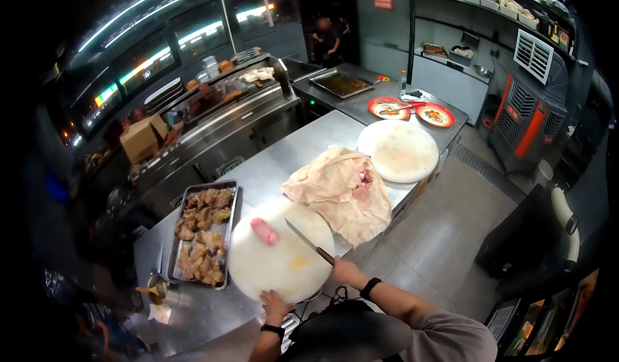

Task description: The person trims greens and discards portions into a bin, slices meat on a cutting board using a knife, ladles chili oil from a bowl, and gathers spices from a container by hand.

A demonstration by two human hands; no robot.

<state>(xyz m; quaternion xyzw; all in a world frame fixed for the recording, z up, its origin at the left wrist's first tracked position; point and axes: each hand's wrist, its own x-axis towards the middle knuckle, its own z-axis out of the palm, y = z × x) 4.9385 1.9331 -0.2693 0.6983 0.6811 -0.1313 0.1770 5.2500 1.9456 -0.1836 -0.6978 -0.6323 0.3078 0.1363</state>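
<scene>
Well, my right hand (348,273) is gripping the knife (326,256) by its dark handle, the fingers curling closed around it, and the blade is slanting across the near board (284,272). Whether its edge is touching the surface, I cannot tell. My left hand (276,305) is resting at the near rim of that board, its fingers spreading — they are gripping nothing that I can see. The pink meat (264,231) is lying on the near board, just left of the knife's tip and apart from it.

Beyond the blade, a large pale slab (335,188) is sprawling on the bench (322,130), lying between the near board and the far board (400,149), with a reddish patch showing on its top. To the left, a tray (213,185) is holding browned chunks (203,255) in clumps — it is lying close alongside the near board. Past the far board, two red plates (375,108) are sitting side by side, and a bottle (403,85) is standing just behind them.
</scene>
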